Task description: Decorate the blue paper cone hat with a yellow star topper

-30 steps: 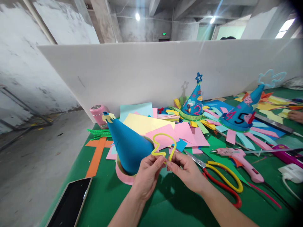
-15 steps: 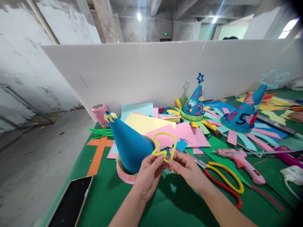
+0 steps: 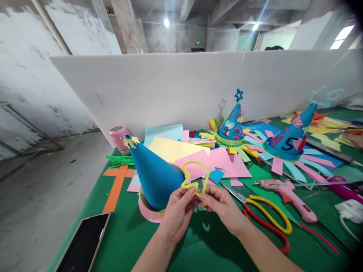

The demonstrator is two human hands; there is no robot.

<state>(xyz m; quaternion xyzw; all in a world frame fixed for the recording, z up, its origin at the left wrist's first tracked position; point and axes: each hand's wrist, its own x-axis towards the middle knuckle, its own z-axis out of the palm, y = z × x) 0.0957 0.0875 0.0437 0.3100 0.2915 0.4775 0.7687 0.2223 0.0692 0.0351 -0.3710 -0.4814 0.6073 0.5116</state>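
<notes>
A yellow pipe cleaner [image 3: 195, 163], bent into a loop with a zigzag on its left side, stands up from my fingertips. My left hand [image 3: 181, 207] pinches its lower left end between thumb and fingers. On the other end, my right hand [image 3: 218, 204] is closed in a similar pinch, close beside the left. Just left of my hands a plain blue paper cone hat [image 3: 155, 173] leans over, its tip wrapped in cream paper and a pink band [image 3: 149, 213] around its base. Scissors [image 3: 266, 217] with red and yellow handles lie right of my right hand.
Behind lie pastel paper sheets [image 3: 176, 149] and two decorated cone hats [image 3: 231, 126]. A pink glue gun [image 3: 292, 194] with its cord is on the right. A phone [image 3: 83, 241], orange strips [image 3: 116, 190], green pipe cleaners [image 3: 119, 161] and a pink cup [image 3: 119, 138] are at left. A white board [image 3: 170, 90] stands behind.
The yellow loop has tilted slightly and narrowed a little, its right side shifting left. Both hands keep their pinch in nearly the same place. The camera view has moved slightly.
</notes>
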